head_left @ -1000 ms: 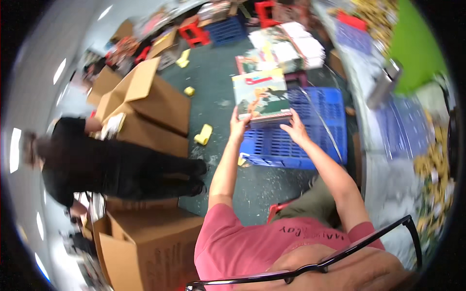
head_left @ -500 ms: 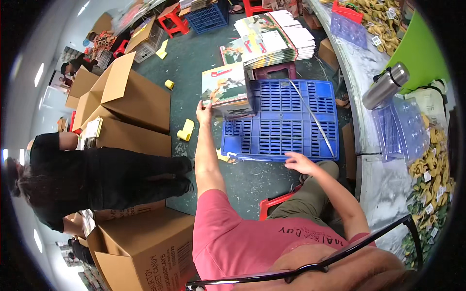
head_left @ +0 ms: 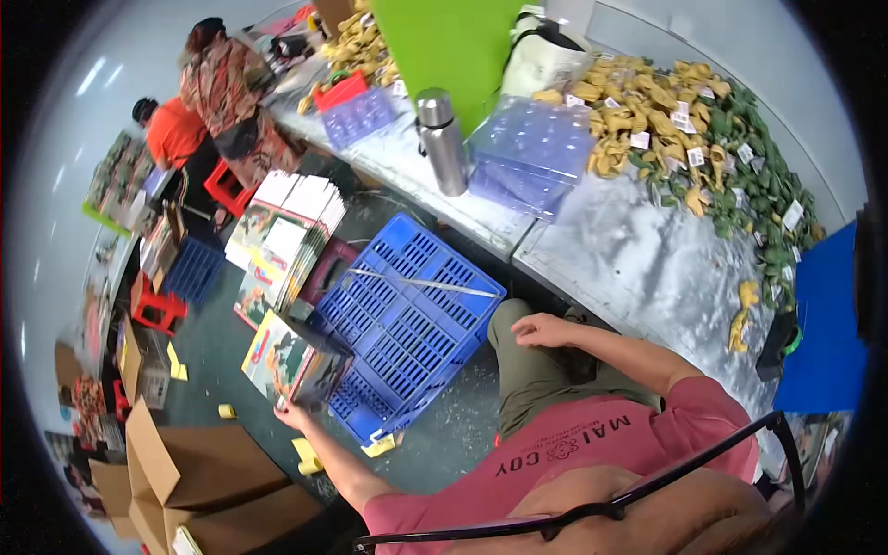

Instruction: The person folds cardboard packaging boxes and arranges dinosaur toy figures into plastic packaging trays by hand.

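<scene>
A printed cardboard box [head_left: 277, 359] with a colourful picture on its top rests at the left end of the blue plastic crate [head_left: 400, 359]. My left hand [head_left: 294, 416] holds its near lower corner, fingers partly hidden by the box. Beyond it, a stack of flat printed cardboard pieces [head_left: 294, 217] lies on a dark red stool [head_left: 330, 270]. My right hand [head_left: 543, 330] hovers over my knee, to the right of the crate, fingers loosely bent and nothing visible in them. A thin pale strip [head_left: 425, 283] lies across the crate's slats.
Along the right runs a worktable [head_left: 601, 264] bearing a steel flask [head_left: 442, 143], clear plastic trays [head_left: 532, 153] and heaps of tan [head_left: 671, 106] and green [head_left: 763, 176] tagged items. Open cartons [head_left: 208, 472] stand at lower left. Two people [head_left: 227, 88] are at the far left.
My view has swung to the right, bringing more of the worktable in. My right hand has drawn back from the crate's edge toward my knee. My left hand stays on the printed box.
</scene>
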`<state>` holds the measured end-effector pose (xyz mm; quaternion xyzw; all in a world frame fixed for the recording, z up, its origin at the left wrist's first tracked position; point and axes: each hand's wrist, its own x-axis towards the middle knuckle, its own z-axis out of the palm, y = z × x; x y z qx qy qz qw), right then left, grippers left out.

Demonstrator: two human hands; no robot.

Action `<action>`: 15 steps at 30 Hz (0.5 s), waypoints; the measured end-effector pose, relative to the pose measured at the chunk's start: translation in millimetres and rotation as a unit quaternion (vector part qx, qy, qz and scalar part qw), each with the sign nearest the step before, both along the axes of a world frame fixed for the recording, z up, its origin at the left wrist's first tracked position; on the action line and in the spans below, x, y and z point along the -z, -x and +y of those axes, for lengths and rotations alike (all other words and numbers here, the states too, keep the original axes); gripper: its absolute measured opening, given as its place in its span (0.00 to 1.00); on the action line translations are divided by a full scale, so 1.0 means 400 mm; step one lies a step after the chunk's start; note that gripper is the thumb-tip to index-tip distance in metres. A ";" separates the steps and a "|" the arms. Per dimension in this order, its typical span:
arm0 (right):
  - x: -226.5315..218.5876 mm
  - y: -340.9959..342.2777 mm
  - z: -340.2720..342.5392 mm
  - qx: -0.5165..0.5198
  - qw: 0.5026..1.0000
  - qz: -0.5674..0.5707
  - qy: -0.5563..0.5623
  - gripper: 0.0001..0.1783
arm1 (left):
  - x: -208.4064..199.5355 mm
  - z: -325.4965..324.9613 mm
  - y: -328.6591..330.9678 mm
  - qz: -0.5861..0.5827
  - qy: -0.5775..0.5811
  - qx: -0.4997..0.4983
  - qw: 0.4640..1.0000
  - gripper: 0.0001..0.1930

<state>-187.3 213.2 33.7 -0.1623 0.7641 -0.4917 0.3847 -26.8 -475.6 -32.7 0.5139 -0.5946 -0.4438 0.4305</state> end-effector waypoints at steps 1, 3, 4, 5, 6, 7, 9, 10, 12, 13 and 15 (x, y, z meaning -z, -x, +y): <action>-0.007 -0.014 0.016 0.009 1.000 0.025 0.000 0.29 | -0.026 -0.039 -0.029 -0.025 0.060 0.025 0.998 0.31; -0.079 -0.006 0.078 0.050 0.995 0.078 -0.043 0.27 | -0.007 0.019 0.034 -0.010 0.040 0.072 0.997 0.31; -0.121 0.003 0.098 0.081 0.992 0.099 -0.018 0.25 | -0.007 0.029 0.038 -0.009 0.043 0.076 0.996 0.31; -0.158 0.018 0.116 0.109 0.987 0.120 0.009 0.24 | -0.007 0.033 0.031 -0.022 0.071 0.082 0.994 0.31; -0.190 0.046 0.139 0.131 0.978 0.165 0.005 0.23 | -0.010 0.035 0.031 -0.035 0.101 0.090 0.990 0.31; -0.220 0.076 0.160 0.152 0.967 0.207 0.001 0.21 | -0.013 0.032 0.022 -0.034 0.108 0.092 0.989 0.31; -0.312 0.140 0.189 0.235 0.937 0.244 -0.081 0.22 | -0.025 0.023 0.010 0.084 -0.030 0.139 0.986 0.31; -0.307 0.184 0.212 0.324 0.893 0.310 -0.042 0.24 | -0.034 0.042 0.041 0.053 -0.031 0.142 0.988 0.33; -0.312 0.285 0.244 0.463 0.815 0.348 0.030 0.30 | -0.085 0.032 0.068 -0.189 0.032 0.069 0.979 0.34; -0.330 0.339 0.252 0.519 0.788 0.326 0.056 0.33 | -0.102 0.035 0.080 -0.413 0.087 -0.018 0.906 0.36; -0.322 0.428 0.312 0.526 0.678 0.509 -0.064 0.37 | -0.134 0.120 0.220 -0.366 0.137 -0.002 0.921 0.35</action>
